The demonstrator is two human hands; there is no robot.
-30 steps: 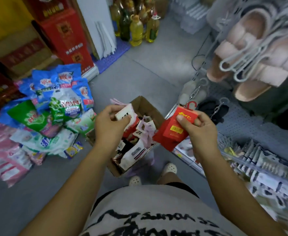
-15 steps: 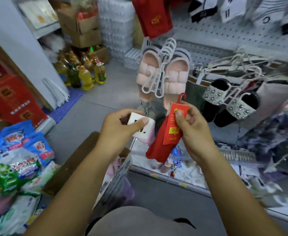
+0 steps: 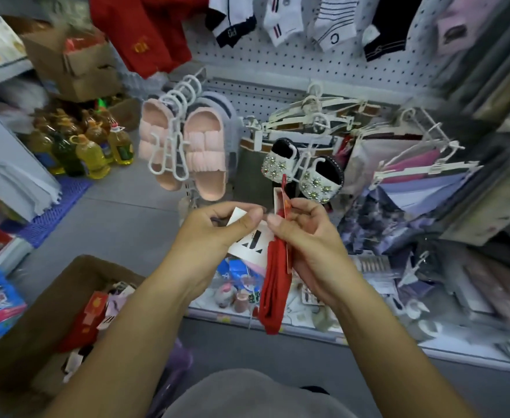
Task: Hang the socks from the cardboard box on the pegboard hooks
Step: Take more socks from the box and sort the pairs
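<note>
A person stands in a shop aisle, seen from above through a head-worn camera, with both bare forearms reaching forward at the centre. The left hand (image 3: 217, 229) is closed in a pinch, thumb on top, grasping a white sock pack with a black geometric mark on its paper label (image 3: 249, 239). The right hand (image 3: 303, 236) is also closed, its thumb and fingers gripping a folded pair of red socks with a red card label and a small red plastic hook at the top (image 3: 275, 285). The red socks hang straight down below the hand, the hook standing above the fingers. The two hands nearly touch, and the white pack sits just beside the red socks.

At the lower left stands an open brown cardboard box (image 3: 54, 300) on the grey floor, with more packaged socks inside, red and white among them.

Ahead is a white perforated pegboard wall (image 3: 293, 64). Along its top hang white and dark socks with stripes (image 3: 281, 22) and a red garment (image 3: 145, 31). Lower on the board, pink fluffy slippers on a white plastic hanger (image 3: 202, 152) hang to the left, and black slippers studded with clear stones (image 3: 305, 173) hang just above the hands. Yellow bottles of cooking oil (image 3: 94, 152) stand on the floor at the left.
</note>
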